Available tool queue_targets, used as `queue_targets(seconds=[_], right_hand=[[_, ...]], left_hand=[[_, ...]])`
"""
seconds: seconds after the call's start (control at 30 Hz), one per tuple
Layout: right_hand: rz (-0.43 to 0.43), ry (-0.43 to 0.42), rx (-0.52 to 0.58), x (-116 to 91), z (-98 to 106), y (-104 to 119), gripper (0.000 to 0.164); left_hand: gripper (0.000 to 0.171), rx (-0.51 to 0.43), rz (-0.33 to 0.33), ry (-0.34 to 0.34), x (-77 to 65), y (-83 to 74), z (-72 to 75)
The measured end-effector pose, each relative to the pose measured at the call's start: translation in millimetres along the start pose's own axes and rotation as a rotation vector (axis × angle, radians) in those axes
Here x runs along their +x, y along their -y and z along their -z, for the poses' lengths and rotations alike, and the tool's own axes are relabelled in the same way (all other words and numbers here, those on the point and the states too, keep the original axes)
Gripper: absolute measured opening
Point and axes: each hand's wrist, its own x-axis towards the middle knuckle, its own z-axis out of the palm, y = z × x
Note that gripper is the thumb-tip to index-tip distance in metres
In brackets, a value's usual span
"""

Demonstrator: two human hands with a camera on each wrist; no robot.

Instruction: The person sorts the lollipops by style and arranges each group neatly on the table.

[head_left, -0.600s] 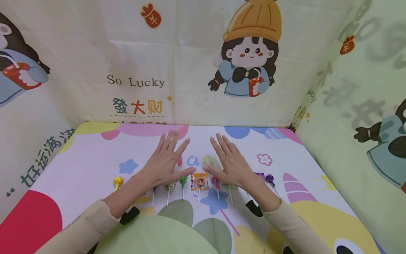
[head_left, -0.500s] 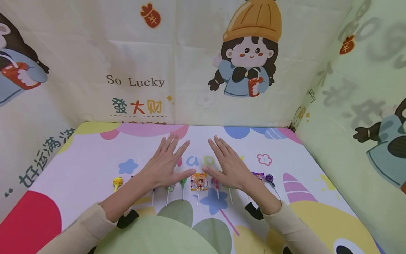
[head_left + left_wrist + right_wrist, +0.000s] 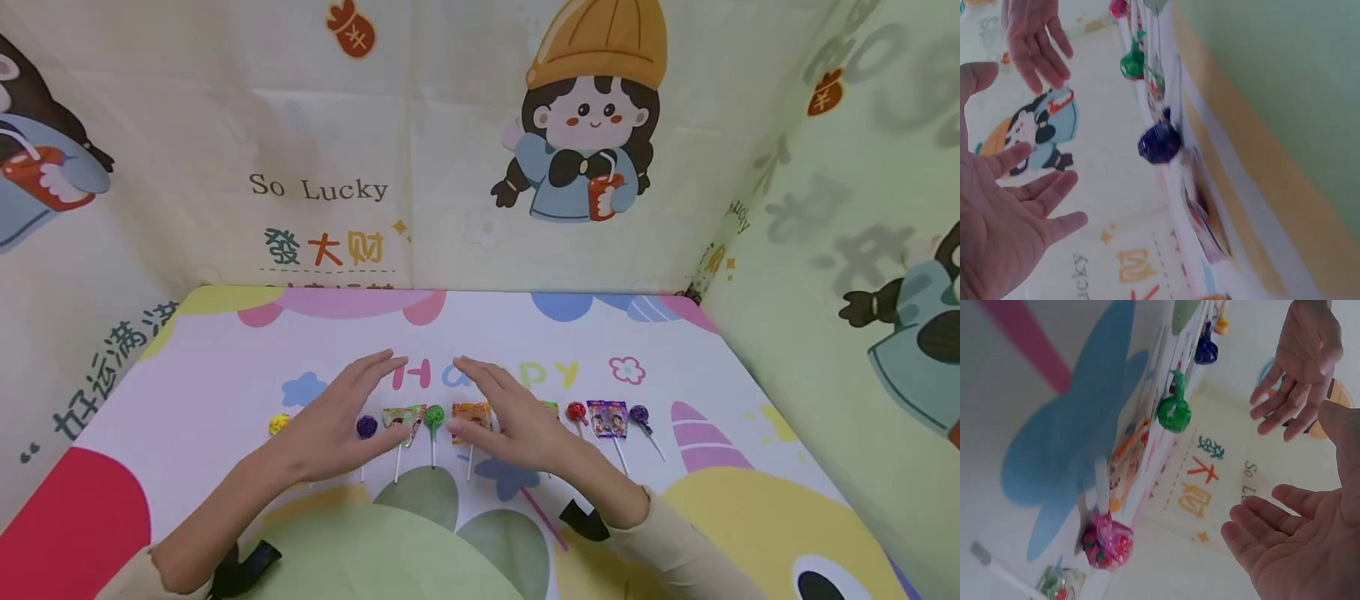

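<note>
Several wrapped lollipops lie in a row across the table, sticks toward me. In the head view I see a yellow lollipop (image 3: 279, 423), a dark purple one, a green lollipop (image 3: 434, 417), an orange flat-wrapped lollipop (image 3: 471, 412), a red lollipop (image 3: 576, 411) and a purple flat-wrapped lollipop (image 3: 608, 417). My left hand (image 3: 337, 425) hovers above the left half of the row, holding nothing. Above the middle is my right hand (image 3: 517, 421), also holding nothing. Palms face each other with fingers extended. A pink lollipop (image 3: 1108, 542), hidden by my right hand in the head view, shows in the right wrist view.
The table (image 3: 217, 375) wears a printed cloth with colourful shapes and "Happy" lettering. Cloth walls (image 3: 450, 167) with cartoon prints rise at the back and both sides. A second dark purple lollipop (image 3: 639, 414) ends the row at the right. Black straps (image 3: 585, 521) circle both wrists.
Both hands have drawn back toward me, and their fingers now angle inward. The red lollipop, the left dark purple one and more of the green flat wrapper have come into sight. The lollipops stay put.
</note>
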Motion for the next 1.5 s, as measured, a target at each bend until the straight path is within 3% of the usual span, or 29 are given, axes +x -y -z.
queue_targets(seconds=[0.23,0.4,0.57,0.9,1.5], right_hand=[[0.031,0.081,0.029,9.8,-14.4,5.2,0.077],[0.097,0.122,0.052,18.8,-23.5,7.8,0.073],[0.089,0.190,0.049,30.0,-31.4,11.2,0.070],[0.072,0.241,0.011,50.0,-48.5,9.4,0.067],[0.047,0.346,0.014,72.8,-55.5,7.0,0.063]], left_hand=[[0.079,-0.034,-0.020,0.035,-24.3,28.8,17.0],[0.078,-0.012,0.013,0.084,-34.0,47.2,29.1],[0.080,-0.011,0.073,0.158,-39.9,61.4,32.3],[0.089,0.015,0.129,0.280,-33.4,80.6,36.4],[0.068,0.066,0.130,0.332,-21.1,87.4,33.1]])
